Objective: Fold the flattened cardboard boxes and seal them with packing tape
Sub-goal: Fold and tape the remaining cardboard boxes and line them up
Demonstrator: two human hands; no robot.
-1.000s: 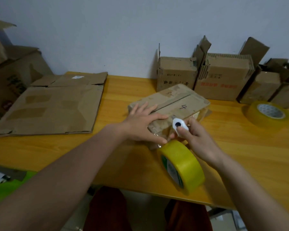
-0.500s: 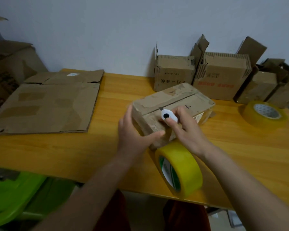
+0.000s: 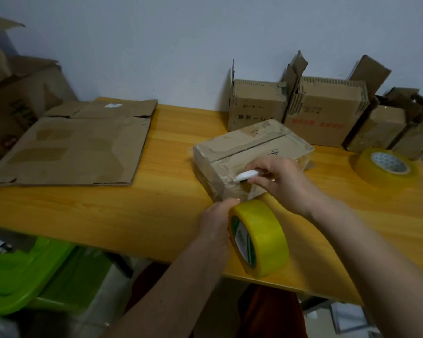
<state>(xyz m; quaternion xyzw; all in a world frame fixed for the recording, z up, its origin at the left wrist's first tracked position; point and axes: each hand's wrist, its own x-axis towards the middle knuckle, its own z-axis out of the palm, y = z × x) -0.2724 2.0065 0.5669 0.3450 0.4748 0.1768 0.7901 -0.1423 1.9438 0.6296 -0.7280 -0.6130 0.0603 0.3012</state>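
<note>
**Cutting the tape at the box's near end**

Our right hand [image 3: 276, 178] is pinching a white cutter [image 3: 247, 176] against the box [image 3: 249, 152]. Our left hand [image 3: 216, 222] is gripping the yellow roll [image 3: 259, 237] at six o'clock from the box, near the table [image 3: 132, 215] edge. If the tape is sagging, the blade could be skidding toward our left fingers, or tearing raggedly and lifting the seal.

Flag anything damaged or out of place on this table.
The box marked 4 is battered: its near corner is crumpled and the facing paper torn. The tape roll the left hand holds stands on edge right at the table's front edge.
</note>
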